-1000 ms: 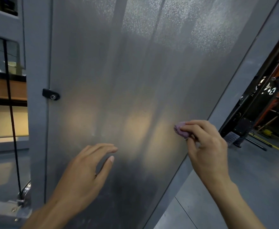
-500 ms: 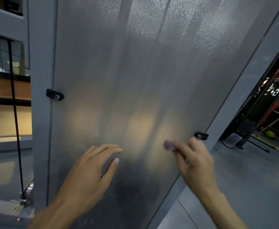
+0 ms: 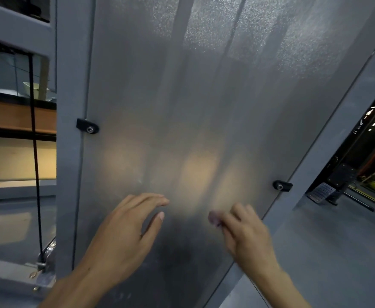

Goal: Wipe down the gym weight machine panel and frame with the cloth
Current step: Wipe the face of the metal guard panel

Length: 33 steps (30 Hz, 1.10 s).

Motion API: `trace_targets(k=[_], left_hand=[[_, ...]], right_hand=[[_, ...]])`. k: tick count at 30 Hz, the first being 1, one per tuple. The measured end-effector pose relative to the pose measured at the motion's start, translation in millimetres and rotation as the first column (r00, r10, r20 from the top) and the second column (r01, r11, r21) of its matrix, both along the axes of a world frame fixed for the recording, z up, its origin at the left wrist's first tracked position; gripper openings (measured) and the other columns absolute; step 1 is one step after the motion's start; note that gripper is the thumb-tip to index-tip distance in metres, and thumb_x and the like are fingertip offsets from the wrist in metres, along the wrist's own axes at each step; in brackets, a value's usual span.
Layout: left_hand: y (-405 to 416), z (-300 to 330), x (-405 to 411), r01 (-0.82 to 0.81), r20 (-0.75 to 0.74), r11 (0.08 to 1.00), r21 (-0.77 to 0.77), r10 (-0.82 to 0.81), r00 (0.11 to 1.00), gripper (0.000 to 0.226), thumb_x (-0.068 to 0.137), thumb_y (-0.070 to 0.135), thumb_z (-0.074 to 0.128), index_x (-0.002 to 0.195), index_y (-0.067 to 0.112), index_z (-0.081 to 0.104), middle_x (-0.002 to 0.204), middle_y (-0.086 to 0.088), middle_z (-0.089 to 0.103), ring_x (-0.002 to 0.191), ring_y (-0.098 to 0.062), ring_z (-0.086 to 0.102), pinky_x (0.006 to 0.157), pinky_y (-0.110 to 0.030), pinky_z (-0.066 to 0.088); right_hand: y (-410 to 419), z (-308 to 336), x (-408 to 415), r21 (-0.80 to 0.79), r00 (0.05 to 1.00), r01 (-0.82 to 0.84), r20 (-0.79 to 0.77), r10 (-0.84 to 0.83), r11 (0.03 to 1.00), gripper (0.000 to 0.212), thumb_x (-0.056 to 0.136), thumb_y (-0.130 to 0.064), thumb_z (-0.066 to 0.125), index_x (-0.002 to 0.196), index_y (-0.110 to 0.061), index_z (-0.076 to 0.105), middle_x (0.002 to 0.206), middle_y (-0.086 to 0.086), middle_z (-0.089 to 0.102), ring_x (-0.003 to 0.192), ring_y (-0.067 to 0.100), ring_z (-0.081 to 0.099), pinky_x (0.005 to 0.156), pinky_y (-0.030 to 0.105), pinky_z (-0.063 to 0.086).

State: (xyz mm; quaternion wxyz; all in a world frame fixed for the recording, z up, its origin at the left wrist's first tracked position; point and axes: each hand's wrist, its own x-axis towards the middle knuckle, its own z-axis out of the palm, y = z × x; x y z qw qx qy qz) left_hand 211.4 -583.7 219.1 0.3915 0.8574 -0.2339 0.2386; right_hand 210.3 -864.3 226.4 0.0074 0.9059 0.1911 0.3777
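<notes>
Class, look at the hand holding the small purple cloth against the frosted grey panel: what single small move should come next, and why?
Probably a short wiping stroke leftward across the frosted grey panel. The right hand pinches the small purple cloth low on the panel, well inside its right edge, and the stretch between it and the open left hand looks not yet covered.

Two bare forearms enter from bottom edge, no sleeves in view. Left hand (image 3: pixel 124 238) bare: no glove, ring or watch seen; short trimmed nail visible on thumb. Right hand (image 3: pixel 246 236) bare too, no glove or wristband; motion-blurred, so finer detail cannot be told. Rest of body out of frame.
</notes>
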Motion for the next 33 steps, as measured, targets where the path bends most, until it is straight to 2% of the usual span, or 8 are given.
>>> trace_targets(k=[3,6,10,14,22,25,29,33], left_hand=[[0.7,-0.6,1.7,-0.005,0.003,1.000,0.002,0.005,1.000,0.040,0.097,0.049,0.041,0.120,0.032,0.070,0.121,0.024,0.064,0.114,0.002,0.055,0.100,-0.002,0.028],[1.0,-1.0,2.6,-0.008,0.000,1.000,0.001,0.008,1.000,0.040,0.098,0.049,0.041,0.120,0.033,0.070,0.121,0.025,0.064,0.114,0.001,0.055,0.101,-0.005,0.031],[0.7,0.4,2.4,-0.015,0.001,1.000,0.004,0.015,1.000,0.040,0.097,0.048,0.041,0.119,0.031,0.070,0.121,0.023,0.065,0.113,0.000,0.056,0.100,-0.001,0.027],[1.1,-0.2,2.2,-0.018,-0.011,1.000,0.002,0.018,1.000,0.040,0.097,0.049,0.040,0.120,0.033,0.069,0.122,0.025,0.064,0.115,0.000,0.057,0.101,-0.003,0.027],[3.8,1.5,1.9,-0.036,-0.014,0.999,0.004,0.036,0.999,0.040,0.097,0.049,0.040,0.120,0.034,0.069,0.122,0.027,0.062,0.115,0.003,0.053,0.100,0.002,0.022],[6.2,3.9,0.1,-0.048,-0.012,0.999,0.010,0.048,0.999,0.042,0.097,0.049,0.039,0.121,0.033,0.069,0.121,0.026,0.063,0.113,0.004,0.053,0.099,0.005,0.018],[8.3,5.6,0.7,-0.045,-0.010,0.999,0.011,0.045,0.999,0.041,0.097,0.048,0.040,0.120,0.032,0.069,0.122,0.024,0.063,0.114,0.003,0.052,0.098,0.005,0.020],[12.8,7.8,1.4,-0.058,-0.013,0.998,-0.018,0.058,0.998,0.041,0.096,0.048,0.039,0.121,0.034,0.069,0.121,0.027,0.062,0.114,0.003,0.052,0.099,0.004,0.020]], right_hand=[[7.6,59.7,4.0,0.199,0.970,-0.025,0.240,-0.024,0.980,0.013,0.091,-0.017,0.062,0.090,-0.021,0.075,0.078,-0.005,0.043,0.069,0.020,0.043,0.057,0.032,0.034],[18.9,63.5,5.6,0.286,0.952,-0.005,0.293,-0.083,0.958,0.012,0.086,-0.011,0.064,0.088,-0.016,0.074,0.080,-0.006,0.044,0.070,0.021,0.044,0.058,0.031,0.033],[26.9,-23.1,3.0,0.042,1.000,0.009,-0.023,-0.008,0.999,0.024,0.078,-0.015,0.078,0.087,-0.028,0.061,0.098,-0.012,0.054,0.079,0.020,0.052,0.044,0.035,0.048],[25.4,-36.8,3.1,-0.012,0.989,0.016,-0.146,-0.017,1.000,0.035,0.074,-0.020,0.088,0.087,-0.032,0.058,0.095,-0.014,0.047,0.080,0.014,0.054,0.035,0.029,0.039],[53.5,86.2,18.9,0.299,0.951,-0.076,0.309,-0.021,0.951,0.007,0.088,-0.011,0.070,0.087,-0.018,0.073,0.080,-0.011,0.038,0.070,0.015,0.042,0.057,0.029,0.028],[63.6,38.6,17.2,0.167,0.986,-0.064,0.160,0.037,0.984,0.030,0.070,-0.001,0.082,0.085,-0.022,0.067,0.086,-0.007,0.045,0.074,0.020,0.047,0.058,0.030,0.035],[62.1,-36.7,12.0,-0.169,0.989,-0.052,-0.145,0.027,0.984,0.039,0.067,-0.025,0.091,0.087,-0.031,0.058,0.097,-0.011,0.045,0.081,0.016,0.050,0.034,0.029,0.037],[65.5,-11.0,19.7,-0.130,0.995,-0.067,-0.076,0.057,0.989,0.031,0.071,-0.020,0.087,0.086,-0.031,0.062,0.087,-0.007,0.046,0.077,0.019,0.051,0.040,0.031,0.032]])
